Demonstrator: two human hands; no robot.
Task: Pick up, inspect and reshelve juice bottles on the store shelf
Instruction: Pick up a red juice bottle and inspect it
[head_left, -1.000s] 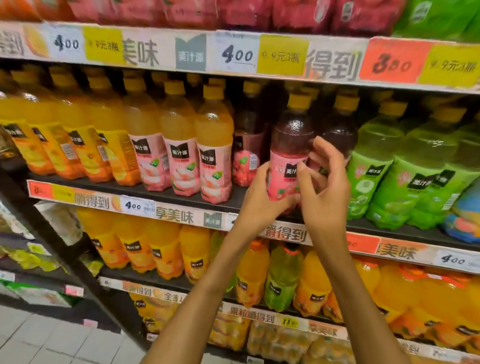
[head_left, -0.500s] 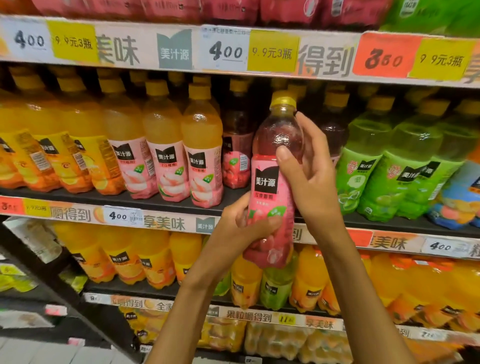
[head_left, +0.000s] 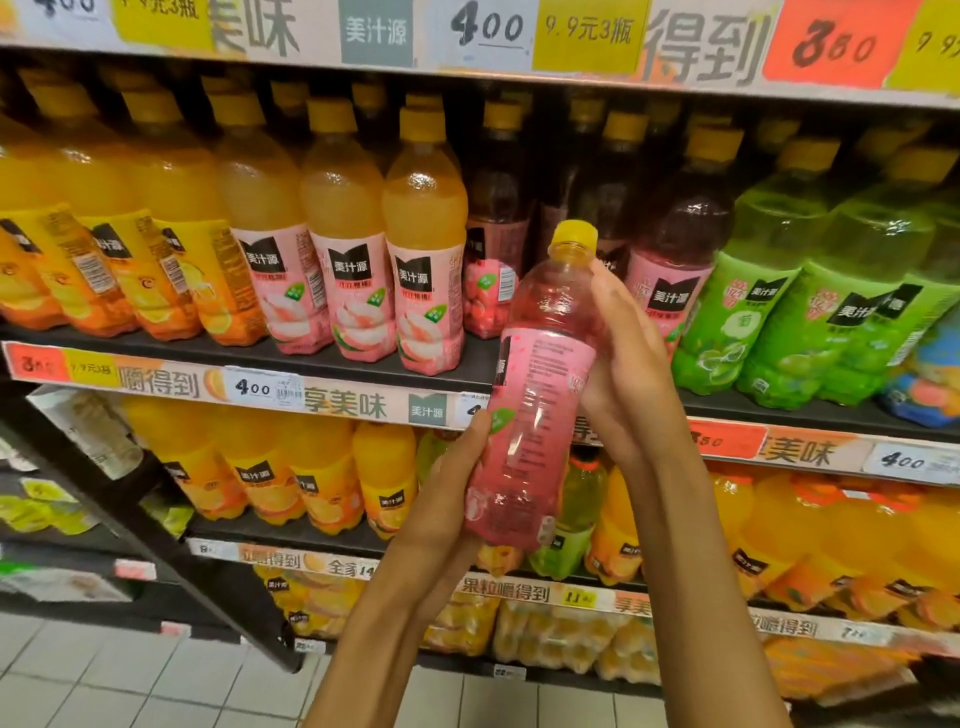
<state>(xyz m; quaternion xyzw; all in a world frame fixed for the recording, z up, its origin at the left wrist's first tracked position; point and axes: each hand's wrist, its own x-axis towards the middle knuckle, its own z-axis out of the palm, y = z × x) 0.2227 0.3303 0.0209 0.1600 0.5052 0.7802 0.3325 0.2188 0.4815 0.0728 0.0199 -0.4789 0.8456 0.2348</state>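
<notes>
The pink juice bottle is off the shelf, held upright with a slight tilt in front of the middle shelf. Its yellow cap points up and the printed back of its pink label faces the camera. The left hand grips the lower half from the left, thumb lying across the front near a small green mark on the label, the palm cupping the base. The right hand grasps the upper half from the right, its fingers curled round behind the shoulder of the bottle and its thumb near the neck. Both forearms rise from the bottom edge of the view.

Behind the held bottle, the middle shelf carries a row of dark red bottles with pink labels, one standing just beside the right hand. To their left stand pale orange bottles with peach labels, then deep orange bottles further left. To the right are green bottles. All have yellow caps.

Price strips with handwritten figures run along the shelf edges. The lower shelf holds more orange bottles and a green one partly hidden behind the held bottle. A white tiled floor shows at the lower left.
</notes>
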